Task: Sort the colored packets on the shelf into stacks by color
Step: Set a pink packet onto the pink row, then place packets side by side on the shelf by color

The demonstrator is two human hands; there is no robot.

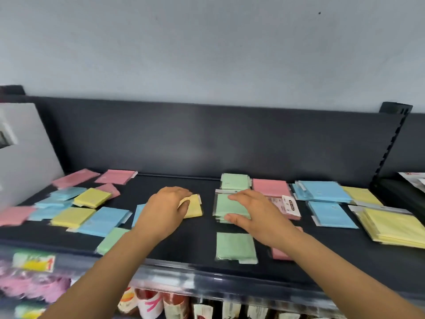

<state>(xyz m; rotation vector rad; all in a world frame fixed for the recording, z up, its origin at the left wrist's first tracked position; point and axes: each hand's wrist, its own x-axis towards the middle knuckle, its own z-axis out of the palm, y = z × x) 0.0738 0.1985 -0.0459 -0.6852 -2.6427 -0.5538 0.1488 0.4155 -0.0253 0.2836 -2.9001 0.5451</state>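
Left hand [164,208] grips a yellow packet [194,207] at the middle of the shelf [184,246], fingers curled over its far edge. Right hand [255,212] lies flat, fingers straight, on the green stack [224,207] just beside. Unsorted packets [92,215] crowd the left end. A blue stack [322,192] and a yellow stack [391,226] sit toward the right end.

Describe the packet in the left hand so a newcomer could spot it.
On the dark shelf, find the green stack under the right hand. Just left of it the left hand grips a yellow packet, the only yellow one in the shelf's middle.
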